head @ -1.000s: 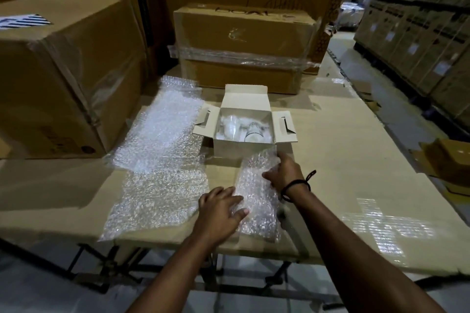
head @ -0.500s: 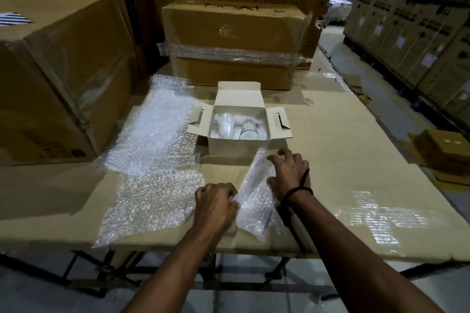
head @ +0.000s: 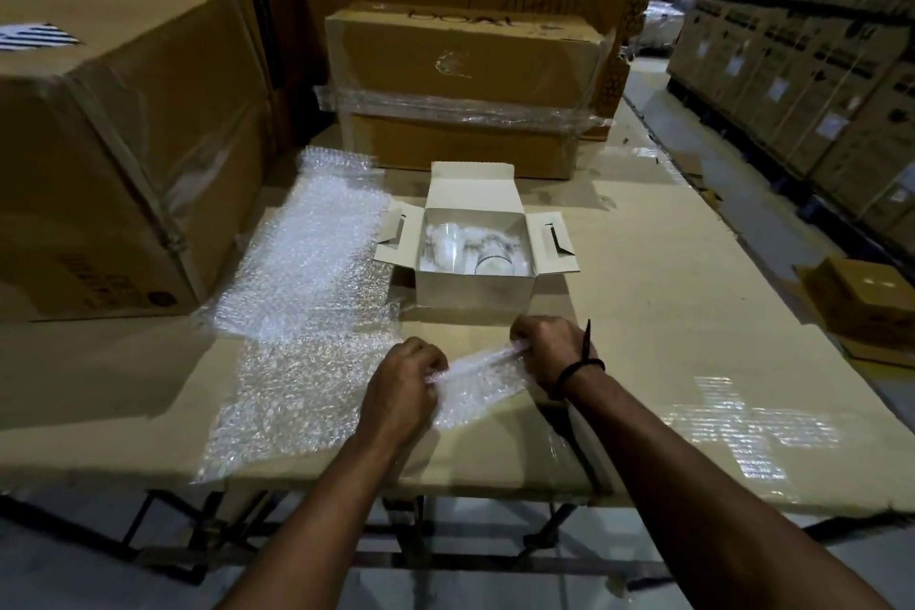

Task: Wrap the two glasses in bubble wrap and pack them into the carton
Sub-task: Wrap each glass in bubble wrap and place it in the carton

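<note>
**Task things.** Carton (head: 474,292): white, flaps open, centre of frame on the bench (head: 668,312). Glasses (head: 447,244): two, clear, lying inside the carton side by side. Whether any wrap is round them cannot be told; they look bare. Small piece of bubble wrap (head: 482,376): held just above the bench, below the carton in frame, drawn taut between the hands. Large sheet of bubble wrap (head: 307,272): flat on the bench, left of the carton and touching its left flap.

**Hands.** Left hand (head: 408,379) grips one end of the small piece with curled fingers. Right hand (head: 544,349) grips the other end the same way.

**Progress (judged).** Early: wrap is being readied, with no glass in it. Both glasses need lifting out, wrapping and repacking.

**Edges and room.**
- The near bench edge runs just below the hands, and the large sheet reaches it at lower left.
- Brown box (head: 124,139) crowds the left.
- Taped box (head: 470,89) stands close behind the carton.
- Bare bench lies to the right of the carton.
</note>
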`<state>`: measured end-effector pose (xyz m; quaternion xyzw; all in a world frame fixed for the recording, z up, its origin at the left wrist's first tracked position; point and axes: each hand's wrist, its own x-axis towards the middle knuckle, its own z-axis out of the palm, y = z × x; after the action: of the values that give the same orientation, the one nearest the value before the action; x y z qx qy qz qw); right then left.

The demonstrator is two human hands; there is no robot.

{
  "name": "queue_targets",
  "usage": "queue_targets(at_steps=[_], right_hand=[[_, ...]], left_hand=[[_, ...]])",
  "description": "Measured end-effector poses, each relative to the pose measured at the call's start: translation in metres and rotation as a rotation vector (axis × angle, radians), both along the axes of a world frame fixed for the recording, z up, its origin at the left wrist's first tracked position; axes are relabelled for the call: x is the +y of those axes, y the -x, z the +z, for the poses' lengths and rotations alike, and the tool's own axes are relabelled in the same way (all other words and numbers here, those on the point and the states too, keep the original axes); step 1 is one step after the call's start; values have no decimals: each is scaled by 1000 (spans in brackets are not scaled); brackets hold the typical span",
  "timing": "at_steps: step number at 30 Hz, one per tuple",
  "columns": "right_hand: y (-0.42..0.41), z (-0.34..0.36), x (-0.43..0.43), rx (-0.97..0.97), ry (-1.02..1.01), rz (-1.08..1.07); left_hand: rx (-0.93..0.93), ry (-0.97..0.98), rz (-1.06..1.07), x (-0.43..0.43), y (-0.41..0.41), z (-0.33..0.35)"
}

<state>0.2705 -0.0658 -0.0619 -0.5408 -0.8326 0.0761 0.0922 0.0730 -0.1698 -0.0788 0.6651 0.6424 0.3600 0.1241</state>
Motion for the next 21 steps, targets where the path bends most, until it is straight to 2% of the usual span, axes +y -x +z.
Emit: queue_targets(at_steps=[3, 7, 10, 13, 15, 19, 21], right_hand=[[-4, -8, -1, 79, 102, -28], [-14, -18, -1, 82, 211, 50], [-23, -17, -8, -119, 285, 200], [-27, -15, -13, -282, 321, 226], [-24, -10, -13, -259, 315, 218], [-20, -4, -9, -67, 129, 197], [-23, -5, -9, -46, 130, 187]], left_hand=[[-5, -61, 45, 11, 6, -7], [61, -53, 31, 21, 16, -3], [263, -7, -75, 15, 25, -8], [288, 165, -137, 10, 36, -10], [283, 200, -113, 12, 32, -7], [370, 189, 13, 13, 15, 0], [374, 236, 15, 10, 12, -1]])
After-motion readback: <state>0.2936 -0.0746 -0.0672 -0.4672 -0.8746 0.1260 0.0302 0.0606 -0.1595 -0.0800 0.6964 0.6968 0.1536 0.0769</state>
